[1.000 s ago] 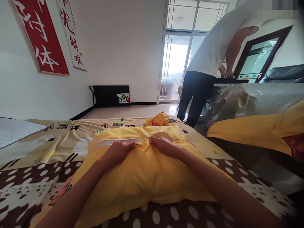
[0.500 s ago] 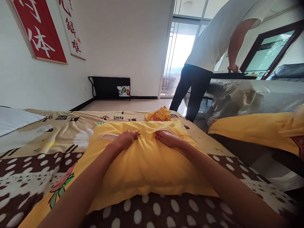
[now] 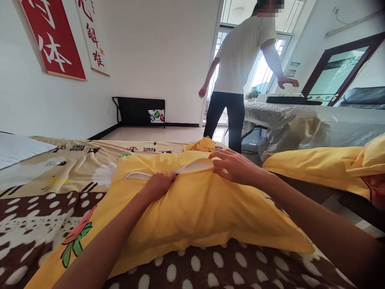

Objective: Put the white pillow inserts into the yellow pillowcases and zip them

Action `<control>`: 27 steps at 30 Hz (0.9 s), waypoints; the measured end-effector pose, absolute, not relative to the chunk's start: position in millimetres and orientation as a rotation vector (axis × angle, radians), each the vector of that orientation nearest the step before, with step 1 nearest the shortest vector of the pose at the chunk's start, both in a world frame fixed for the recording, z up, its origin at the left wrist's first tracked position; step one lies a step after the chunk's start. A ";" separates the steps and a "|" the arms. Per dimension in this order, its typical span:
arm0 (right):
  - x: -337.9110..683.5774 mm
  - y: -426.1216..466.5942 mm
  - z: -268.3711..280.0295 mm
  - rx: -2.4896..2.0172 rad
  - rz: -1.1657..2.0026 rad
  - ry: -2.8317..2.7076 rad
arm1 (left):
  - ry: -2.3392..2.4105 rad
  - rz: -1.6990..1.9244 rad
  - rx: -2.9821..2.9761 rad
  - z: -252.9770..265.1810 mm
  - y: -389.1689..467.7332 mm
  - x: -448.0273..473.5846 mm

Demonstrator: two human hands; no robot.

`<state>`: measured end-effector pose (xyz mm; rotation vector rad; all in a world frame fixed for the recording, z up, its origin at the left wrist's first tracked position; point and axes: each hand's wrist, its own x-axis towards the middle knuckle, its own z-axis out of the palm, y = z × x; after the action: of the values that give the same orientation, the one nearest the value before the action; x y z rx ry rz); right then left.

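A yellow pillowcase (image 3: 192, 208) with a white pillow (image 3: 198, 164) inside lies in front of me on the bed. Its slit-like opening runs across the upper side, and white shows through the gap in two places. My left hand (image 3: 161, 182) is closed on the near edge of the opening, close to its middle. At the right part of the slit, my right hand (image 3: 233, 165) has its fingers bent over the yellow cloth, thumb side hidden, gripping the edge there. A strawberry-like print (image 3: 78, 237) shows on the cloth at lower left.
The bed has a patterned blanket (image 3: 33, 216). A bunched yellow cloth (image 3: 204, 144) lies beyond the pillowcase, and a white pillow (image 3: 24, 150) at far left. More yellow bedding (image 3: 315, 162) is at right. Another person (image 3: 237, 60) stands by a plastic-covered table (image 3: 339, 116).
My right hand has moved right and slightly up, and the right part of the opening gapes wider. My left hand stays near its place. The other person has straightened and shifted left.
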<state>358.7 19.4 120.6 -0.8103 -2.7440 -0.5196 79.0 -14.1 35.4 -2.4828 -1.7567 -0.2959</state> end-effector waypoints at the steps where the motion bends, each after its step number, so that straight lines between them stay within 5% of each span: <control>1: 357.8 22.5 116.8 -0.791 -0.556 -2.681 | -1.747 -0.292 -2.488 34.9 -14.4 79.1; 9: 350.2 57.9 34.6 -1.311 0.027 -2.474 | -1.781 -0.327 -2.465 39.7 -16.6 79.6; 22: 359.7 42.6 24.7 -1.379 0.063 -2.342 | -1.759 -0.421 -2.568 80.9 -48.2 -14.1; 27: 360.6 40.9 18.3 -1.413 0.047 -2.327 | -1.655 -0.746 -2.302 92.8 -35.1 -4.6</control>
<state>360.6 40.9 18.3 -1.4128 -2.3273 0.0472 -4.6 -35.1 92.8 -2.3019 -1.6547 -0.7458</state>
